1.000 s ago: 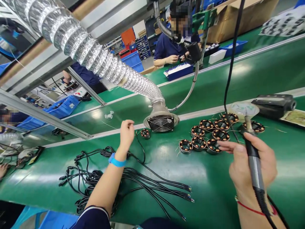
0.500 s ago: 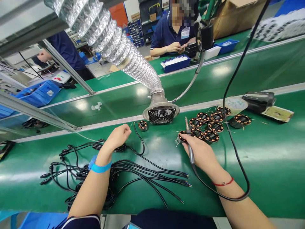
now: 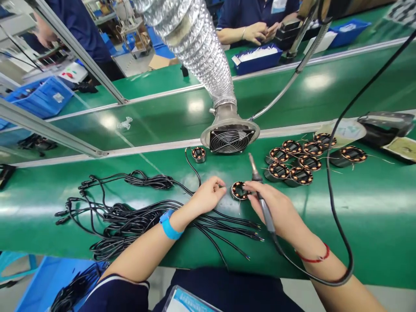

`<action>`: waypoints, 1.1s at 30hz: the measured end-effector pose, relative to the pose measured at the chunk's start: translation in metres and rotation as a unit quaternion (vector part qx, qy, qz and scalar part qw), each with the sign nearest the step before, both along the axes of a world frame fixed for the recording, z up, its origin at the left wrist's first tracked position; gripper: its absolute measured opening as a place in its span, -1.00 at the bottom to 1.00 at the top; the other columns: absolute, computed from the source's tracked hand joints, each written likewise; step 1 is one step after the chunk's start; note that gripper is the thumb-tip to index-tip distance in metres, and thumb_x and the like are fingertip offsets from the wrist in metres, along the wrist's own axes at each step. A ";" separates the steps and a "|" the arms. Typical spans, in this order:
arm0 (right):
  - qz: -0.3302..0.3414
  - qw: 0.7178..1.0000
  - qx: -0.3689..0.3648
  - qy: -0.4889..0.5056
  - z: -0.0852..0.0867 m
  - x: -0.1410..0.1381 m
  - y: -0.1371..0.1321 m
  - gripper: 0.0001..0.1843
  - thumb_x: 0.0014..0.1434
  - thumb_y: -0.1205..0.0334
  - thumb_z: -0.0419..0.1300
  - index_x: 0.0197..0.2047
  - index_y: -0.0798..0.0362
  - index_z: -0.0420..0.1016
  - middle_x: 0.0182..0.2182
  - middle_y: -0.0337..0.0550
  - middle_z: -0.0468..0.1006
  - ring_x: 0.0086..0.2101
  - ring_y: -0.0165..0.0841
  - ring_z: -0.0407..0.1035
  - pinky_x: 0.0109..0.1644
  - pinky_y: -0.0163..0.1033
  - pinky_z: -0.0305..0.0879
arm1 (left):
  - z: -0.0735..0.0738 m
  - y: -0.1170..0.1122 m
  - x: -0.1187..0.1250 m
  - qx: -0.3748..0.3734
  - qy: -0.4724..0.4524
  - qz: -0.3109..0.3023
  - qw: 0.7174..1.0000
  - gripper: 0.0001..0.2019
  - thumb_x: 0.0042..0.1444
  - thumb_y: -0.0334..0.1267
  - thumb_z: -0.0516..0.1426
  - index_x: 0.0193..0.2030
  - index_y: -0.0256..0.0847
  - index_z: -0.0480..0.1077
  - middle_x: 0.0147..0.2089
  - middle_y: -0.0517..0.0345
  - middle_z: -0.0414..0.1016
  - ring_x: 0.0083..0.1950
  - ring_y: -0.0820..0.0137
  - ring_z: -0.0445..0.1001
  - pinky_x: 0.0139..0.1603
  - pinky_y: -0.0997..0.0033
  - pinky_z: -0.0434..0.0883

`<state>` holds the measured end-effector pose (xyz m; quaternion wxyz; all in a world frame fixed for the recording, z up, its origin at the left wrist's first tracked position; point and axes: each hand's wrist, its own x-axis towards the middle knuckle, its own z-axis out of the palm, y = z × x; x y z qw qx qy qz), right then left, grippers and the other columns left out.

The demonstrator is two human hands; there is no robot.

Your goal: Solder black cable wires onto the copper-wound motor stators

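Observation:
My right hand holds a soldering iron, its tip pointing up and away from me. The thumb and finger of that hand also grip the edge of a motor stator, a black ring with copper windings and thin loose wire ends. Just left of this stator, my left hand is closed in a pinch close to one of its fine wires; whether the wire is between the fingertips I cannot make out. Black cables with stripped, coloured ends lie beneath and in front of my left hand.
Several more stators are grouped at the right, and a single stator stands beside the fume extractor fan. Coiled cables cover the left of the green bench. The iron's cord loops at the right. A co-worker's hands are across the bench.
My left hand has moved right and closer to me, up to the stator. My right hand has drawn one stator away from the group, still holding the soldering iron. The view has tilted down.

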<state>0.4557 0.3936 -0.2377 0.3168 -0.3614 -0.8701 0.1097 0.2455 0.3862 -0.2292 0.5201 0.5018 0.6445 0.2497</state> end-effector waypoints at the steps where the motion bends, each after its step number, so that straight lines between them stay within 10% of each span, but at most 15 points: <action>1: -0.010 1.000 -0.002 -0.001 0.000 0.000 0.000 -0.65 0.28 0.37 0.04 0.13 0.03 0.29 -0.22 -0.09 0.62 -0.28 -0.26 0.52 -0.22 -0.13 0.51 | 0.002 0.001 0.000 -0.001 0.008 -0.010 1.000 -0.99 0.09 -0.37 0.13 -0.32 -0.22 0.36 -0.50 0.33 0.25 -0.42 0.47 0.20 -0.35 0.45 0.15; 8: 0.026 0.997 -0.064 0.030 -0.023 -0.007 0.002 -0.50 0.23 0.35 0.11 0.23 0.02 0.19 0.13 0.09 0.47 0.03 -0.10 0.41 0.02 0.13 0.47 | 0.017 0.005 0.000 -0.064 -0.050 -0.047 0.996 -0.84 0.12 -0.31 0.08 -0.46 -0.28 0.38 -0.59 0.33 0.18 -0.54 0.56 0.07 -0.47 0.51 0.06; 16: 0.027 0.996 -0.078 0.045 -0.029 -0.006 0.004 -0.49 0.24 0.33 0.13 0.24 -0.01 0.17 -0.06 0.02 0.54 -0.13 -0.14 0.46 -0.14 0.06 0.53 | 0.012 0.024 0.012 -0.123 -0.276 0.024 0.953 -0.64 -0.12 -0.01 0.31 -0.39 -0.27 0.38 -0.65 0.46 -0.05 -0.64 0.66 -0.19 -0.58 0.51 -0.27; 27: 0.028 0.994 -0.092 0.050 -0.028 -0.005 0.004 -0.50 0.24 0.35 0.13 0.23 0.00 0.17 -0.07 0.01 0.54 -0.10 -0.13 0.44 -0.08 0.07 0.51 | 0.006 -0.027 0.005 -0.032 0.012 -0.098 0.995 -0.83 0.11 -0.21 0.15 -0.41 -0.23 0.31 -0.52 0.35 0.21 -0.46 0.53 0.15 -0.41 0.48 0.10; 33: 0.030 0.994 -0.085 0.054 -0.029 -0.006 0.003 -0.49 0.24 0.35 0.13 0.24 0.00 0.16 -0.07 0.01 0.55 -0.11 -0.15 0.44 -0.08 0.06 0.50 | 0.009 -0.023 -0.002 0.061 0.017 -0.033 0.997 -0.85 0.16 -0.26 0.07 -0.36 -0.24 0.43 -0.34 0.17 0.43 -0.28 0.43 0.34 -0.17 0.42 0.27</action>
